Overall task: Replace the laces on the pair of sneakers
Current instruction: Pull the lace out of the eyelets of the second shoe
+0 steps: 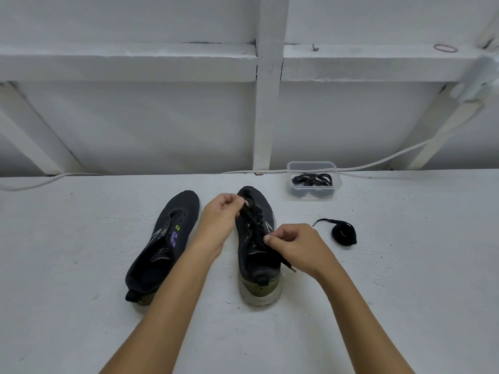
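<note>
On the white floor: two black sneakers stood side by side, toes pointing away toward the white wall [135, 125].
Left sneaker [162, 244]: unlaced, eyelets bare, tilted slightly outward.
Right sneaker [256, 238]: upright, with a black lace [255, 220] threaded through it.
Left hand [218, 220]: fingers curled, pinching the lace near the toe end of the eyelets.
Right hand [294, 247]: thumb and fingers pinched on the lace near the tongue; a lace end trailed beneath the wrist.
Loose lace [343, 233]: coiled on the floor, right of the right sneaker.
Plastic box [313, 168]: clear, by the wall, holding more black laces [312, 179].
Cable [378, 163]: white, along the wall's foot.
</note>
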`<move>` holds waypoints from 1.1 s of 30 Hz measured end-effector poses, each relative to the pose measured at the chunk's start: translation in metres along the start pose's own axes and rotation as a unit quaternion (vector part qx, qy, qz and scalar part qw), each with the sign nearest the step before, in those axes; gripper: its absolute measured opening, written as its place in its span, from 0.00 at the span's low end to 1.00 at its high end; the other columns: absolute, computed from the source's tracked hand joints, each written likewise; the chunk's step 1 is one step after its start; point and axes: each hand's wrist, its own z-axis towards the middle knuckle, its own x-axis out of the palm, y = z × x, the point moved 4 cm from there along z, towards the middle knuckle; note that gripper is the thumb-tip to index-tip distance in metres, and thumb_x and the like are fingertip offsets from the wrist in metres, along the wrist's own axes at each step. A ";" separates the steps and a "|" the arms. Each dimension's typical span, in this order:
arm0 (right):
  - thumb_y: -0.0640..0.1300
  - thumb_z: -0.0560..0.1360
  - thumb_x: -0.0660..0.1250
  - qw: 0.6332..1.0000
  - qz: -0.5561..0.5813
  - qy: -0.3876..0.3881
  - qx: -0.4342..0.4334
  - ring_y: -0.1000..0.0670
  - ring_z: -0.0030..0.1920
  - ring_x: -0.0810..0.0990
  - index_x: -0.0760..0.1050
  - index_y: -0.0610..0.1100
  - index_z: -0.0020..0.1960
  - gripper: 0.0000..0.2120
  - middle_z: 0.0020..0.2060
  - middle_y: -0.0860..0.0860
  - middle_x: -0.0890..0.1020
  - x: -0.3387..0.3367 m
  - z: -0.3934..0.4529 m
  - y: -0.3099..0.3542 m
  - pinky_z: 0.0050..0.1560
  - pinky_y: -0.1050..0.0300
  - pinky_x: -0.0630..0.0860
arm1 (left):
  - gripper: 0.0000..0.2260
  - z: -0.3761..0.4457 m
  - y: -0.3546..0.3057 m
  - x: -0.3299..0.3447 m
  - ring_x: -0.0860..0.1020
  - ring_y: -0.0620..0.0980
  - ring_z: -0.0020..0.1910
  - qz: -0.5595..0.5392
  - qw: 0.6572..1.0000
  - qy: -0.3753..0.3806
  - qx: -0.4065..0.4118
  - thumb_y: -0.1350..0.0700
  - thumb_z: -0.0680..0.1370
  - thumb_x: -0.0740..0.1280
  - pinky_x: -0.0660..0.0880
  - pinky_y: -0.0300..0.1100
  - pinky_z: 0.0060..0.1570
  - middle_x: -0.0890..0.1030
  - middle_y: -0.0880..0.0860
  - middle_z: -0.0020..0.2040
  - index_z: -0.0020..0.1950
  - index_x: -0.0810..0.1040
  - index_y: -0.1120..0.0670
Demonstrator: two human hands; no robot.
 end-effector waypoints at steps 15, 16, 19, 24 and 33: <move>0.55 0.74 0.74 1.000 -0.004 -0.002 0.005 0.61 0.39 0.82 0.84 0.53 0.39 0.07 0.36 0.60 0.85 0.002 -0.002 0.002 0.41 0.66 0.73 | 0.05 0.006 -0.007 -0.027 0.78 0.39 0.41 0.248 0.964 -0.045 0.088 0.50 0.78 0.71 0.70 0.36 0.38 0.81 0.44 0.45 0.52 0.79 0.47; 0.55 0.74 0.74 1.000 -0.002 -0.003 0.003 0.60 0.39 0.83 0.84 0.53 0.39 0.07 0.36 0.59 0.85 0.002 -0.002 0.002 0.42 0.65 0.74 | 0.02 0.002 -0.006 -0.019 0.77 0.38 0.40 0.272 0.956 -0.010 0.108 0.49 0.78 0.71 0.70 0.35 0.39 0.82 0.44 0.44 0.48 0.81 0.46; 0.54 0.74 0.74 1.000 0.002 -0.006 -0.002 0.59 0.39 0.83 0.84 0.52 0.39 0.07 0.36 0.59 0.85 0.003 -0.002 0.001 0.43 0.63 0.75 | 0.06 -0.009 -0.006 -0.001 0.77 0.37 0.39 0.313 0.939 0.067 0.128 0.44 0.76 0.72 0.69 0.28 0.38 0.83 0.43 0.42 0.45 0.83 0.46; 0.53 0.74 0.74 1.000 0.009 -0.005 -0.001 0.60 0.38 0.82 0.84 0.51 0.40 0.07 0.36 0.59 0.85 0.004 -0.003 0.000 0.43 0.62 0.75 | 0.06 -0.009 -0.010 0.007 0.77 0.40 0.44 0.400 0.901 0.084 0.148 0.44 0.73 0.74 0.75 0.40 0.45 0.80 0.43 0.44 0.46 0.85 0.44; 0.55 0.74 0.74 1.000 -0.001 -0.009 0.005 0.62 0.36 0.81 0.84 0.53 0.40 0.08 0.36 0.60 0.85 0.002 -0.005 0.000 0.39 0.67 0.71 | 0.04 0.020 -0.023 -0.032 0.76 0.43 0.36 -0.211 0.968 -0.126 0.042 0.54 0.83 0.65 0.72 0.36 0.36 0.78 0.47 0.37 0.49 0.76 0.52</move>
